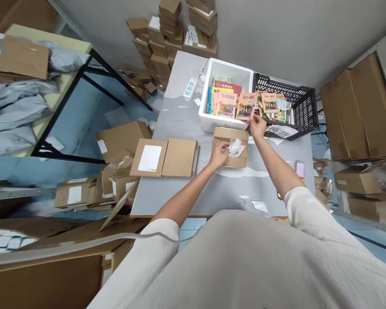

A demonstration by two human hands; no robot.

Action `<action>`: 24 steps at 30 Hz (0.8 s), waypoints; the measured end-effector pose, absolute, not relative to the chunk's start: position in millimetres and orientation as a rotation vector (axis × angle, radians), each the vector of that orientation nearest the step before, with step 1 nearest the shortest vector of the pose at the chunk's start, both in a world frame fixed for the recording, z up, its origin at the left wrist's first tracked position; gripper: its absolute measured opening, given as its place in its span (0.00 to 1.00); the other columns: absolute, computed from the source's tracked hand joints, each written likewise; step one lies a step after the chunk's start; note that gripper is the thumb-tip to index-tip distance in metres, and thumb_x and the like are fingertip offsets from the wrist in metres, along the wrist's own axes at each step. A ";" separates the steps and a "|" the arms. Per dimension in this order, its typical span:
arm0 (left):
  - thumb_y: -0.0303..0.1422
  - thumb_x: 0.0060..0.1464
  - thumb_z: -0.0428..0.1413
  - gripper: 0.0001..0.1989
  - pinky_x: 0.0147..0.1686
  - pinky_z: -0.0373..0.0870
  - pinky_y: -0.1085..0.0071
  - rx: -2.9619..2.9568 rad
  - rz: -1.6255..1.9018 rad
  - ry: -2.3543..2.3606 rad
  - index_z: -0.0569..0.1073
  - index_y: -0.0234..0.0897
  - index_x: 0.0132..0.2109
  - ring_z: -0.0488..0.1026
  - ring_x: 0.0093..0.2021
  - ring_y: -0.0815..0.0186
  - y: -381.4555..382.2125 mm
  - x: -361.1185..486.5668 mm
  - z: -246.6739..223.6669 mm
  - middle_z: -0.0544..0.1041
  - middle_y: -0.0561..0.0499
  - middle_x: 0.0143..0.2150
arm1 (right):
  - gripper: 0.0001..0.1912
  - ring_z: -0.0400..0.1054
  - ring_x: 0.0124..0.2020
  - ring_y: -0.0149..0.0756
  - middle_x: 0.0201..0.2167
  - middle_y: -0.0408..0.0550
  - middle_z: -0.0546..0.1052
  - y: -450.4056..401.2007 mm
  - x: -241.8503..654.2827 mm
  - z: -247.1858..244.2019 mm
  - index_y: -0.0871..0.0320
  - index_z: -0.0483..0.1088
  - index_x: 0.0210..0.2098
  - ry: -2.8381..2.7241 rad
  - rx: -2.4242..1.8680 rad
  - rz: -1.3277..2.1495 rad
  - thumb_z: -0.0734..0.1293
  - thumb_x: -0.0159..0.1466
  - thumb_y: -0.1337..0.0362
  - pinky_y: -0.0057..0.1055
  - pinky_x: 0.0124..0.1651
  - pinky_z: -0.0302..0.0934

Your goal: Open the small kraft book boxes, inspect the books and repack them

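My right hand [257,127] is closed on the lower corner of a pink-covered book [246,105], which stands at the front right of a white foam box [207,120]. Other books, including a second pink one [227,104], lean inside that box. My left hand [220,155] rests at a small opened cardboard box [236,162], its fingers curled over the interior. Beside those fingertips, white crumpled wrapping [234,146] lies in the carton. What the left fingers pinch, if anything, is hidden.
A black crate [304,105] with books stands right of the foam box. Left on the table [167,195] lies a flattish carton [180,157] with a white label. A power strip [190,89] and a phone [300,170] are also there. Cartons [161,64] pile up behind.
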State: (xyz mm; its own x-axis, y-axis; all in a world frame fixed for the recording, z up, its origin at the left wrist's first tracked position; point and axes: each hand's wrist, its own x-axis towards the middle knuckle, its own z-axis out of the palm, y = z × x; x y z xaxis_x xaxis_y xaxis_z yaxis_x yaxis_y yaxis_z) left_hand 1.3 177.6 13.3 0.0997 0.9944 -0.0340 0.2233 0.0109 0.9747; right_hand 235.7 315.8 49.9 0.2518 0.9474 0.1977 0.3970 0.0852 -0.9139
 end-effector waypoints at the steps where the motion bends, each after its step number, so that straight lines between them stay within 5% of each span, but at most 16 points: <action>1: 0.24 0.60 0.57 0.17 0.54 0.82 0.59 1.404 1.001 1.299 0.82 0.41 0.53 0.82 0.52 0.59 179.3 -0.6 12.1 0.81 0.43 0.60 | 0.28 0.83 0.50 0.48 0.44 0.53 0.86 317.9 234.9 49.5 0.58 0.81 0.63 -1.311 -1.525 0.651 0.71 0.72 0.48 0.51 0.63 0.76; 9: 0.24 0.61 0.55 0.18 0.54 0.81 0.62 1.427 0.993 1.335 0.82 0.40 0.53 0.80 0.51 0.60 183.8 -15.0 2.4 0.81 0.44 0.57 | 0.18 0.77 0.57 0.50 0.53 0.59 0.83 294.8 238.2 46.3 0.57 0.84 0.53 -1.369 -1.654 0.432 0.67 0.68 0.62 0.53 0.72 0.68; 15: 0.24 0.59 0.57 0.17 0.68 0.74 0.51 1.530 0.953 1.493 0.81 0.41 0.52 0.78 0.59 0.51 179.7 -32.3 2.9 0.79 0.41 0.57 | 0.14 0.75 0.56 0.49 0.54 0.58 0.82 239.9 237.8 29.4 0.55 0.83 0.47 -1.371 -1.727 0.560 0.66 0.67 0.61 0.47 0.70 0.70; 19: 0.25 0.52 0.62 0.26 0.72 0.69 0.43 1.536 0.867 1.660 0.78 0.43 0.58 0.72 0.69 0.41 172.0 -48.0 -4.0 0.74 0.38 0.63 | 0.24 0.75 0.61 0.50 0.62 0.61 0.81 218.5 247.3 15.6 0.56 0.81 0.58 -1.265 -1.828 0.741 0.68 0.66 0.57 0.50 0.74 0.66; 24: 0.25 0.48 0.63 0.41 0.66 0.77 0.46 1.366 0.722 1.592 0.70 0.43 0.70 0.80 0.58 0.46 160.7 -65.5 -17.0 0.76 0.36 0.66 | 0.38 0.74 0.64 0.47 0.66 0.54 0.81 209.8 252.9 11.1 0.50 0.72 0.73 -1.103 -1.743 1.133 0.70 0.64 0.54 0.52 0.71 0.68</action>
State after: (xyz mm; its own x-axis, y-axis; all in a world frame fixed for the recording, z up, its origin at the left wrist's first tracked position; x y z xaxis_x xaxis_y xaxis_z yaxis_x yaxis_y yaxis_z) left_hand -65.5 160.7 -17.0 0.0047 0.9681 -0.2507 0.4489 0.2220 0.8656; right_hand 252.9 209.8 11.1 0.2302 0.9333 -0.2755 0.2501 -0.3304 -0.9101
